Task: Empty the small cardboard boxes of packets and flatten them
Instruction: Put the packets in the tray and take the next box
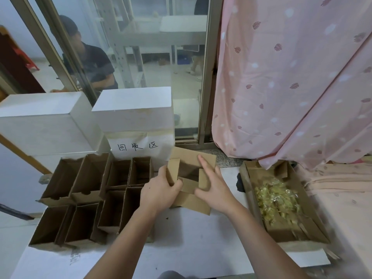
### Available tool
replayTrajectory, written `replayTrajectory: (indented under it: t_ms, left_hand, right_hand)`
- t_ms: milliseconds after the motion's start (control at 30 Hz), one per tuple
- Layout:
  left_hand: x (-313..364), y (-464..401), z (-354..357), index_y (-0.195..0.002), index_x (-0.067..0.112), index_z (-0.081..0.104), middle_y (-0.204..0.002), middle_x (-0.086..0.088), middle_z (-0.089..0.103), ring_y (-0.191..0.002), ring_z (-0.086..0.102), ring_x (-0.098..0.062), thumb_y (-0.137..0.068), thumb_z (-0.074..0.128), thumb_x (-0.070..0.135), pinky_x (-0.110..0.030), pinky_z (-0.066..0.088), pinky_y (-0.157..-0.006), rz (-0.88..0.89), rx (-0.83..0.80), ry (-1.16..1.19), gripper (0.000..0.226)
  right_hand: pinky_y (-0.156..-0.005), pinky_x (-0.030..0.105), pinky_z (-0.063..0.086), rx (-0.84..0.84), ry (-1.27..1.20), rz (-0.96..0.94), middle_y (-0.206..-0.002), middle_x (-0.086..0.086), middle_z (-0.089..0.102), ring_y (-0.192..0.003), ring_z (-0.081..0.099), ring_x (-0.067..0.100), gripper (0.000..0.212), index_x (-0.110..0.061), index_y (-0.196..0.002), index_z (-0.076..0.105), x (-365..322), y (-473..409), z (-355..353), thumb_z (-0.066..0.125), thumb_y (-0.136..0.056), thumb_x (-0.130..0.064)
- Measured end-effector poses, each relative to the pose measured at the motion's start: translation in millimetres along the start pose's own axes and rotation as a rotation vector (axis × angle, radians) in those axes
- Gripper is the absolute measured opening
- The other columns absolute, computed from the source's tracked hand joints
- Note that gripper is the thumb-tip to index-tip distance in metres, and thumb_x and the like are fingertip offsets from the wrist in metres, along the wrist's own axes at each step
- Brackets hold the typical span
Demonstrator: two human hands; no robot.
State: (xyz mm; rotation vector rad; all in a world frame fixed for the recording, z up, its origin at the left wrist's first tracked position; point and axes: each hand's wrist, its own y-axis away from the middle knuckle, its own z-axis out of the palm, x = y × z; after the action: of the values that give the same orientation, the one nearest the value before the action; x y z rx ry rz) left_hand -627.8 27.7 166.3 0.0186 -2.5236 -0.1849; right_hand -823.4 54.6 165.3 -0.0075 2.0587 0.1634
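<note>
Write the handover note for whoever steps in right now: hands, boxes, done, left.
Left hand grips a side flap of the small cardboard box at centre.
Right hand rests on its other side, fingers straight.
That box looks empty, not yet flat.
Packets lie in the cardboard tray to the right.
Open small boxes stand in rows to the left; contents unclear.
Left: flatten this one, then work through the rows.

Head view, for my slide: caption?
Left hand grips small cardboard box, right hand presses it; packets alongside.
</note>
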Motion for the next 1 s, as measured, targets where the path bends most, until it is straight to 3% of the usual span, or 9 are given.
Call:
replayTrajectory:
  t_ms: [100, 267, 367, 433, 567, 667, 833, 900, 1000]
  left_hand:
    - [-3.6, 9.7, -4.3, -0.148, 0.034, 0.040, -0.119, 0.014, 0.065, -0.110, 0.063, -0.017, -0.092, 0.063, 0.052, -0.036, 0.046, -0.088, 0.051, 0.049, 0.130, 0.063]
    - [-14.4, 17.4, -0.5, -0.148, 0.045, 0.033, -0.129, 0.028, 0.057, -0.123, 0.057, -0.004, -0.080, 0.069, 0.061, -0.041, 0.052, -0.104, 0.032, -0.036, 0.427, 0.078]
    - [-15.6, 21.0, 4.2, -0.155, 0.049, 0.022, -0.140, 0.025, 0.056, -0.130, 0.056, -0.007, -0.082, 0.064, 0.067, -0.045, 0.050, -0.109, 0.044, -0.035, 0.459, 0.086]
    - [-14.3, 23.7, 8.4, -0.161, 0.049, 0.012, -0.146, 0.023, 0.052, -0.133, 0.054, -0.009, -0.089, 0.062, 0.064, -0.044, 0.048, -0.112, 0.047, -0.032, 0.471, 0.088]
    - [-13.8, 26.6, 15.7, -0.163, 0.046, 0.008, -0.149, 0.020, 0.051, -0.136, 0.052, -0.010, -0.101, 0.059, 0.054, -0.041, 0.046, -0.114, 0.030, 0.011, 0.502, 0.081]
    - [-10.8, 27.6, 15.3, -0.163, 0.047, 0.012, -0.144, 0.021, 0.055, -0.133, 0.055, -0.007, -0.104, 0.055, 0.047, -0.038, 0.045, -0.114, 0.029, 0.036, 0.529, 0.073]
    - [-15.1, 23.3, 13.1, -0.160, 0.054, 0.015, -0.151, 0.021, 0.052, -0.136, 0.053, -0.008, -0.099, 0.046, 0.060, -0.042, 0.044, -0.115, 0.064, 0.047, 0.506, 0.068]
    - [-17.3, 22.0, 13.2, -0.159, 0.057, 0.013, -0.152, 0.021, 0.052, -0.137, 0.052, -0.007, -0.100, 0.047, 0.058, -0.043, 0.044, -0.116, 0.083, 0.032, 0.501, 0.067]
    - [-18.0, 23.4, 12.8, -0.155, 0.067, 0.007, -0.153, 0.033, 0.042, -0.142, 0.043, 0.001, -0.103, 0.042, 0.051, -0.035, 0.037, -0.120, 0.109, 0.014, 0.532, 0.065]
  right_hand:
    - [-0.085, -0.011, 0.025, 0.009, -0.051, -0.050, -0.156, -0.011, 0.030, -0.108, 0.014, -0.046, 0.094, -0.048, -0.157, 0.023, -2.4, 2.9, -3.9, 0.063, -0.085, -0.001]
    - [-0.099, -0.005, 0.023, 0.050, -0.196, -0.097, -0.162, -0.015, 0.027, -0.137, 0.019, -0.026, 0.088, -0.045, -0.153, 0.037, -4.2, 4.8, -5.5, 0.050, -0.085, 0.009]
    - [-0.116, 0.012, 0.013, 0.118, -0.272, -0.086, -0.167, -0.023, 0.011, -0.147, 0.006, -0.018, 0.086, -0.052, -0.151, 0.035, -3.0, 0.9, -4.7, 0.043, -0.091, 0.009]
    - [-0.120, 0.020, 0.013, 0.162, -0.338, -0.053, -0.167, -0.024, 0.015, -0.147, 0.011, -0.016, 0.081, -0.053, -0.150, 0.036, -4.3, -2.3, -5.3, 0.042, -0.095, 0.006]
    - [-0.109, -0.001, 0.018, 0.185, -0.407, -0.008, -0.162, -0.024, 0.026, -0.134, 0.022, -0.029, 0.063, -0.035, -0.158, 0.030, -4.4, -4.5, -4.0, 0.039, -0.105, -0.001]
    - [-0.104, -0.005, 0.019, 0.137, -0.393, 0.012, -0.156, -0.034, 0.025, -0.130, 0.021, -0.033, 0.057, -0.040, -0.157, 0.025, 3.2, -1.4, 1.1, 0.038, -0.109, -0.010]
    - [-0.102, -0.001, 0.030, 0.068, -0.303, 0.040, -0.134, -0.060, 0.028, -0.129, 0.029, -0.031, 0.090, -0.055, -0.154, 0.009, 13.5, 5.1, 8.0, 0.061, -0.099, -0.007]
    - [-0.098, -0.001, 0.034, 0.093, -0.295, 0.049, -0.136, -0.058, 0.030, -0.127, 0.031, -0.031, 0.094, -0.054, -0.155, 0.009, 15.2, 5.7, 7.4, 0.061, -0.097, -0.001]
    - [-0.103, -0.004, 0.026, 0.201, -0.333, 0.057, -0.144, -0.044, 0.027, -0.126, 0.026, -0.035, 0.077, -0.043, -0.159, 0.017, 16.2, 3.7, 3.9, 0.054, -0.103, -0.005]
